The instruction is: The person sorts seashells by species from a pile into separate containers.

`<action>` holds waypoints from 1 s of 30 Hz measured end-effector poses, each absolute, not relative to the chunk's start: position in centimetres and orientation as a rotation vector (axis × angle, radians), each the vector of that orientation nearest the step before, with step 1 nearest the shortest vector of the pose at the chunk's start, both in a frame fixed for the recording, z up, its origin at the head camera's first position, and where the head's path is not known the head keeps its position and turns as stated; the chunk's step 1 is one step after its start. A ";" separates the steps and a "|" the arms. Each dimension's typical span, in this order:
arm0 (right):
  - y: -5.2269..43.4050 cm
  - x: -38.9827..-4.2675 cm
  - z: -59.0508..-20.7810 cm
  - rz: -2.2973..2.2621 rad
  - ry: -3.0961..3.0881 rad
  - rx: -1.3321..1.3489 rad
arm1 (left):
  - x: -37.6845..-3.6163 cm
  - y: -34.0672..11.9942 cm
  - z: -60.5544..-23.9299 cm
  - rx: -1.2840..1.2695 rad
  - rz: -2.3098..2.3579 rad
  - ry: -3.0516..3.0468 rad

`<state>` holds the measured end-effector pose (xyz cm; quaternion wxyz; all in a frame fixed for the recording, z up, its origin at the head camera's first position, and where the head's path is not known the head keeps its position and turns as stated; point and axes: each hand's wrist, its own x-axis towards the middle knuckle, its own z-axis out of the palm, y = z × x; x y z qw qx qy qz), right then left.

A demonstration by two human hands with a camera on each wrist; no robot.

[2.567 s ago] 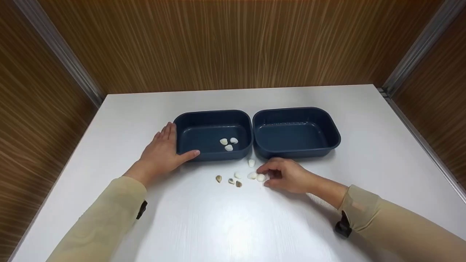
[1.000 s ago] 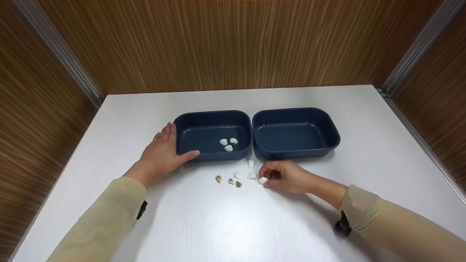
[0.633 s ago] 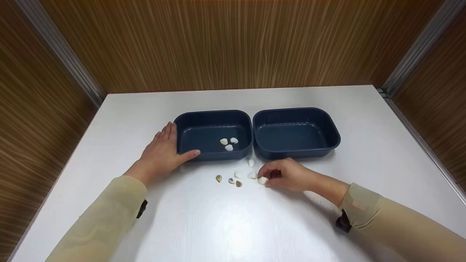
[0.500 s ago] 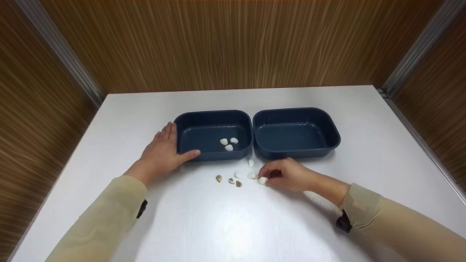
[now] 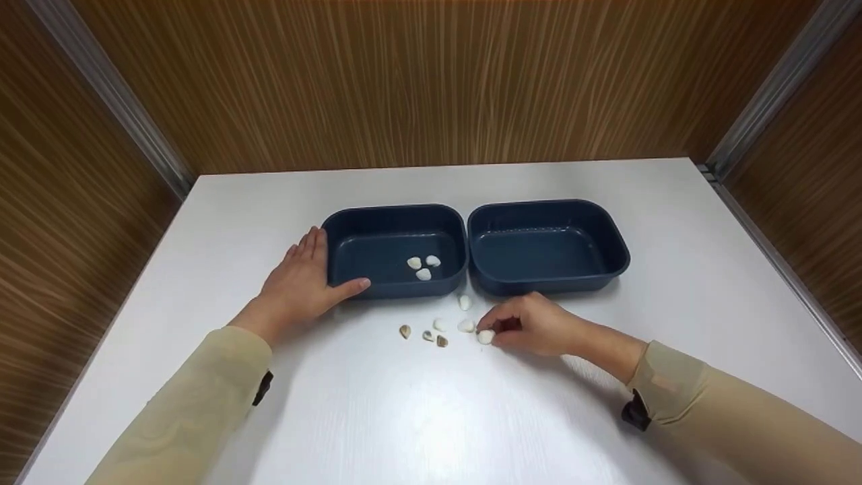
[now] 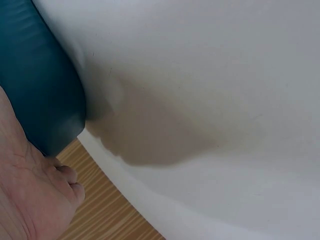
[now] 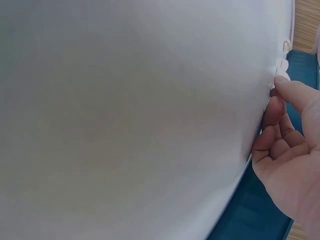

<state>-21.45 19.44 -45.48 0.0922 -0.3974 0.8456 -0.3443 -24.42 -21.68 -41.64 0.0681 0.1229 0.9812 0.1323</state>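
Note:
My right hand pinches a small white seashell between thumb and fingertips, low at the white table. In the right wrist view that hand has its fingers curled, and the held shell is hardly visible. Beside it lie loose white seashells, and a little farther left are three brown-patterned seashells. My left hand lies against the left end of a dark blue tray, fingers straight and thumb over its front rim. Three white seashells sit inside this tray.
A second dark blue tray stands right of the first, nearly touching it. One white shell lies just in front of the gap between them. Wood-grain panels enclose the white table at the back and sides.
My right hand's fingers have closed on the white shell, which has shifted slightly toward me and away from its neighbour. During the last half second it tilts a little. My left hand stays put.

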 end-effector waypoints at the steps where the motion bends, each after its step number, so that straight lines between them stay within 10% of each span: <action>1: 19.4 -21.4 -45.5 -1.019 2.513 -1.180 | -24.4 -21.7 -41.6 0.370 0.399 2.956; 30: 14.2 -23.6 -36.9 -1.189 2.529 -1.355 | -24.6 -21.8 -41.9 0.361 0.391 2.954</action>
